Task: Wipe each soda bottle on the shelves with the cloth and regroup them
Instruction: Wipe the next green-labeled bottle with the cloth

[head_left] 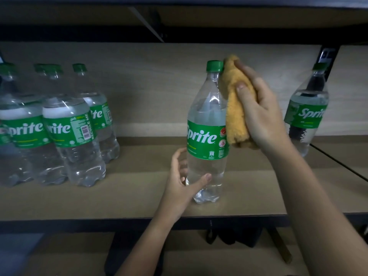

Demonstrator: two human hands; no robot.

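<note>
Around: group of clear plastic soda bottles w/ green caps (53,124) stands at the left on the tan wooden shelf (139,196), packed close, some behind others. One more clear bottle w/ green label (306,112) stands far right, partly in front of a black shelf post (326,60).
In the way: folded orange fuzzy cloth (237,108) covers the right side of the middle bottle's neck & shoulder.
Writing: "Sprite" in white on green labels. One left bottle shows a barcode & "RECYCLE ME". Middle label has small red & white badges, too small to read.
Middle bottle: tall clear plastic bottle w/ green cap (207,140) stands upright near the shelf's front edge, well apart from both other sets.
Inside: clear liquid, up to about the shoulder.
Left hand (183,176): wraps low on the middle bottle, thumb across the front, fingers behind.
Right hand (258,112): grips the cloth, thumb on top, pressing it to the bottle just beside the cap.
Below: dark lower shelf, things there too dim to tell.
</note>
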